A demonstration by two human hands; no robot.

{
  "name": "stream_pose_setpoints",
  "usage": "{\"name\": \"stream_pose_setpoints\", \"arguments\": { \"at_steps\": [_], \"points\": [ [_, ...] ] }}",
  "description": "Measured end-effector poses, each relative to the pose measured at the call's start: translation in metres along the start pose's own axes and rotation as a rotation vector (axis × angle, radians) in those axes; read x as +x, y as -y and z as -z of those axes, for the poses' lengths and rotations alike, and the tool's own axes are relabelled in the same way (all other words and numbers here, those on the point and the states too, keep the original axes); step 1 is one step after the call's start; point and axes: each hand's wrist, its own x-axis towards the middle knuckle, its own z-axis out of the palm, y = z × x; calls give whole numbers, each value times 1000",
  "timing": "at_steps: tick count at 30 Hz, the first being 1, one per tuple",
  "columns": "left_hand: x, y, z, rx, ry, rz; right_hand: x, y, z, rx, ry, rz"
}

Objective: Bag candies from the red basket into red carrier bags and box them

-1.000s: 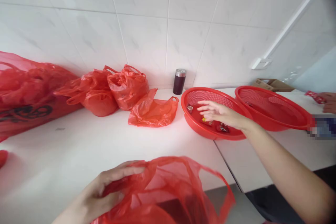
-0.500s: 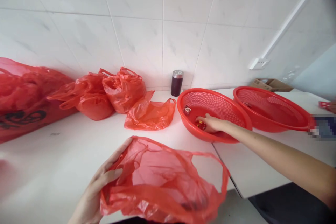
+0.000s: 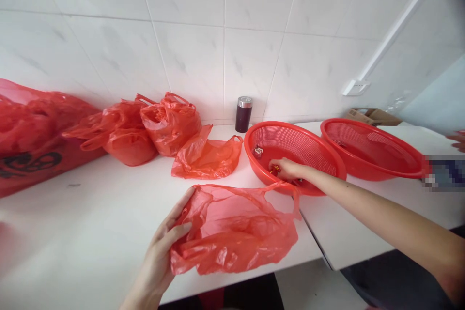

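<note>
My left hand [image 3: 165, 242] grips the side of a thin red plastic bag [image 3: 240, 252], thumb on the near face. The bag's mouth gapes toward the baskets, and one handle loop stands up at its right. My right hand [image 3: 286, 169] reaches down inside a red mesh plastic basket [image 3: 336, 162], fingers curled round a small shiny red-and-gold wrapped piece [image 3: 275, 170]. The undersides of those fingers are hidden. Another small wrapped piece [image 3: 258, 151], brown and white, lies at the basket's left wall. A flat red plastic bag [image 3: 209, 160] rests left of the basket.
Filled red bags [image 3: 170, 126] stand along the wall at left, beside a large red bag [image 3: 32, 164] with black print. A dark tumbler [image 3: 243, 115] is behind the basket. At right are a second red basket [image 3: 374, 152], a cardboard box [image 3: 372, 116] and another person's hand [image 3: 459, 140].
My left hand has moved the bag up and to the right, nearer the basket. My right hand stays in the basket, its fingers more curled. The other person's hand at right has shifted.
</note>
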Motion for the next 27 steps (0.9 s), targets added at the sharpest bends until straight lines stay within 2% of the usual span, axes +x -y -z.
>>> {"name": "stream_pose_setpoints", "arguments": {
  "at_steps": [3,6,8,11,12,14,16,17,19,21,23,25,27],
  "points": [
    [3,2,-3,9,43,3,6,-3,10,106,-57,5],
    [6,4,-4,18,67,-1,1,0,32,207,-139,11],
    [8,6,-4,29,80,-11,-14,13,49,322,-204,56],
    [11,11,-4,69,113,-28,-53,52,57,590,-230,244],
    [12,12,-4,95,129,-33,-67,67,52,665,-174,320],
    [14,15,-3,155,156,-45,-89,94,30,734,71,415],
    [16,18,-1,202,178,-47,-102,112,-2,691,278,451],
    [17,19,1,221,186,-46,-105,116,-19,609,317,456],
    [18,20,5,274,195,-58,-107,117,-45,389,254,459],
    [18,21,9,375,191,-105,-108,114,-54,222,124,480],
    [15,21,11,489,172,-174,-106,109,-43,237,59,510],
    [10,21,11,572,150,-225,-97,99,-18,346,6,509],
    [3,19,10,619,135,-242,-80,79,9,358,-126,437]
  ]
}}
